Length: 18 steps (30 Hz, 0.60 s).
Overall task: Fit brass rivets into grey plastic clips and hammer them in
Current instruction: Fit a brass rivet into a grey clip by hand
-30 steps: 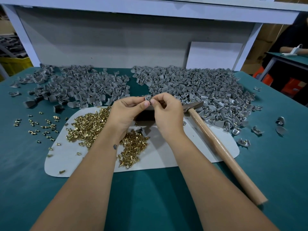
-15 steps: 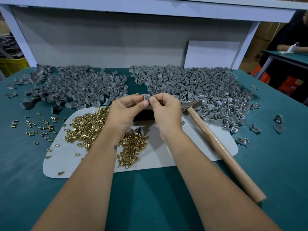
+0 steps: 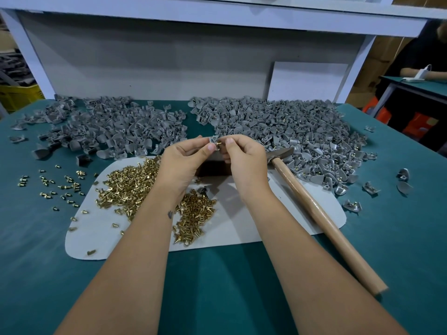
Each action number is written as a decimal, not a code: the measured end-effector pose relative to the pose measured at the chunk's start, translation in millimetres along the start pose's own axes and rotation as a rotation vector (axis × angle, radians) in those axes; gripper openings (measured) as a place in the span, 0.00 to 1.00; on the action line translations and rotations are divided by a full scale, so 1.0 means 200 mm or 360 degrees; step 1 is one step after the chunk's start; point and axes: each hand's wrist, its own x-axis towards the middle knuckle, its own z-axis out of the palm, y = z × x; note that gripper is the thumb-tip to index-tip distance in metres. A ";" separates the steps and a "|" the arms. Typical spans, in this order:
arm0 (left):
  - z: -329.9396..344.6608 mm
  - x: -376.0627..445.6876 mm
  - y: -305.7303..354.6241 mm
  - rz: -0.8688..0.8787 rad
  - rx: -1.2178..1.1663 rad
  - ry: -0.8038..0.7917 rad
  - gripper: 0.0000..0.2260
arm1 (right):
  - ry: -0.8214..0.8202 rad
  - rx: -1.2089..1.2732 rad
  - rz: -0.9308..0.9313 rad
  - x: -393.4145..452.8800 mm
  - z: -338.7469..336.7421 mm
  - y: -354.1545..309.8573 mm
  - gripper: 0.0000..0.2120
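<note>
Your left hand (image 3: 186, 163) pinches a small grey clip (image 3: 212, 140) between thumb and fingertips, raised above the bench. Your right hand (image 3: 244, 160) meets it from the other side, thumb and forefinger nipped on a brass rivet (image 3: 219, 142) whose shank points at the clip. Rivet and clip touch or nearly touch; whether the rivet is seated, you cannot tell from here. Both hands are closed in fine grips, fingertips almost meeting.

Below the hands: a pale grey mat (image 3: 242, 226) on the teal bench top (image 3: 217, 286). A dark block (image 3: 212, 169) sits on the mat, mostly hidden under your hands. A heap of brass rivets (image 3: 128, 187) lies on the mat's left part, running under your left wrist to a second cluster (image 3: 193, 213) between your forearms. Loose rivets (image 3: 55, 184) are scattered on the teal surface left of the mat.

The hammer (image 3: 319, 213) lies to the right of your right hand, metal head near the far mat edge, wooden handle running diagonally toward you over the mat's right corner.

Far side: a left pile of grey clips (image 3: 108, 126), bare plastic. A right pile (image 3: 290, 131), larger, with brass showing in many pieces. A few single clips (image 3: 402, 175) lie apart at the far right.

Behind: grey back panel (image 3: 157, 68), white board (image 3: 307, 81) leaning against it.
</note>
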 end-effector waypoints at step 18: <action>0.00 -0.01 0.00 0.0045 0.0056 -0.0202 0.11 | 0.0050 -0.0741 -0.0759 0.00 -0.04 0.05 0.03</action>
